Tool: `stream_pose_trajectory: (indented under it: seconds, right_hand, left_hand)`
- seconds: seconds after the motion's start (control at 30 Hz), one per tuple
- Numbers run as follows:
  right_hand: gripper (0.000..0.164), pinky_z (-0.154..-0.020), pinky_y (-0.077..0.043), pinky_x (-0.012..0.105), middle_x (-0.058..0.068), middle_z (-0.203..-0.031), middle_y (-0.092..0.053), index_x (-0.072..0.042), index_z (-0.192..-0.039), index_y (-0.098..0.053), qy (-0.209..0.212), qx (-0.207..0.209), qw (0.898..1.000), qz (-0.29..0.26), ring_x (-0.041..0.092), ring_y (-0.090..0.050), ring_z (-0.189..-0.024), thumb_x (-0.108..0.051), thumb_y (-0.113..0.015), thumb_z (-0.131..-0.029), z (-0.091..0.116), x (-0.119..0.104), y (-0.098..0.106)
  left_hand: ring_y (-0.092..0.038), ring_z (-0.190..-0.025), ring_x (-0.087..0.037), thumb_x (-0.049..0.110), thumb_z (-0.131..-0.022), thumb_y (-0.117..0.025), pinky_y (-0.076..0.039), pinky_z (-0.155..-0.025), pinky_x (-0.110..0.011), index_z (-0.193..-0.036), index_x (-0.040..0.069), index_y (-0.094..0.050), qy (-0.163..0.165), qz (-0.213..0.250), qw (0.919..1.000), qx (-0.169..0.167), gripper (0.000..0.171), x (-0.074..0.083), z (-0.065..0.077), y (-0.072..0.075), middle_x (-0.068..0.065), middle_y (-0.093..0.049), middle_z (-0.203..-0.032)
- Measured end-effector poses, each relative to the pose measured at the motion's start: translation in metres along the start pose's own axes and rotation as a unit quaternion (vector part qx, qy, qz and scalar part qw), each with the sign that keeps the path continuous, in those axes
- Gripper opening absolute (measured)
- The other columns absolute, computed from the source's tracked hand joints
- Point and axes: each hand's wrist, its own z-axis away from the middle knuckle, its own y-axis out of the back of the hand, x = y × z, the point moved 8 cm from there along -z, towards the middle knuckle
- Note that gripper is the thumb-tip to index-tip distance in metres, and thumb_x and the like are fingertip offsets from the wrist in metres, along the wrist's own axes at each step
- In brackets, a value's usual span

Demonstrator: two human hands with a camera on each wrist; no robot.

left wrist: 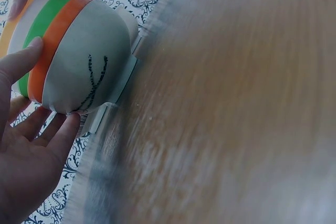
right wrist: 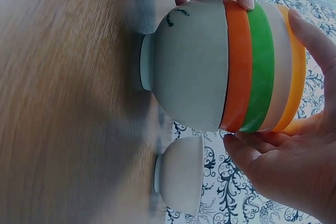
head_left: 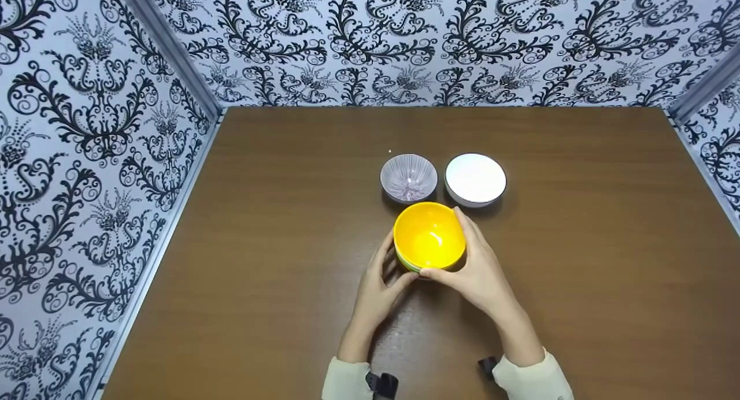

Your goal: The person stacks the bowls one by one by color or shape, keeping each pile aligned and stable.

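A stack of bowls (head_left: 430, 235) is being gripped by the left hand (head_left: 374, 295) and right hand (head_left: 483, 278), near a purple bowl (head_left: 409, 178) and a white bowl (head_left: 476, 180). The stack's lower bowls (right wrist: 261, 66) are being mostly hidden from above; whether the desk (head_left: 277, 244) is being touched cannot be told.

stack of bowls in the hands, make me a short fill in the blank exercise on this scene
1. The top bowl of the stack is coloured ____.
2. Between the green bowl and the pale bottom bowl sits one ____ bowl.
3. In the head view, the white bowl stands to the ____ of the striped bowl.

Missing words: yellow; orange; right.
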Motion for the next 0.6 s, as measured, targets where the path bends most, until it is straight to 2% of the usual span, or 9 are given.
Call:
stream_pose_trajectory:
  seconds: [0.4,0.6]
  right_hand:
    - [0.118,-0.118,-0.031,0.062,0.012,-0.164,-0.025,-0.011,-0.159,-0.021,-0.001,0.0,1.0,-0.002,0.035,-0.033,-0.147,-0.036,-0.092,-0.069,0.0003,-0.0003,-0.0003]
    - [0.121,-0.118,-0.03,0.062,0.012,-0.165,-0.023,-0.013,-0.161,-0.017,-0.003,-0.008,1.0,-0.003,0.035,-0.031,-0.148,-0.039,-0.091,-0.069,0.0,-0.0001,-0.001]
  left_hand:
    - [-0.048,-0.14,-0.026,0.029,-0.087,-0.077,-0.044,-0.113,-0.032,-0.157,0.021,-0.031,0.007,0.003,1.0,0.0,0.084,-0.0018,-0.0003,0.0002,-0.006,-0.034,-0.161]
    - [-0.047,-0.141,-0.026,0.029,-0.087,-0.077,-0.044,-0.113,-0.031,-0.157,0.019,-0.031,0.004,0.009,0.9999,0.0,0.084,-0.0009,-0.0004,-0.0001,-0.007,-0.034,-0.161]
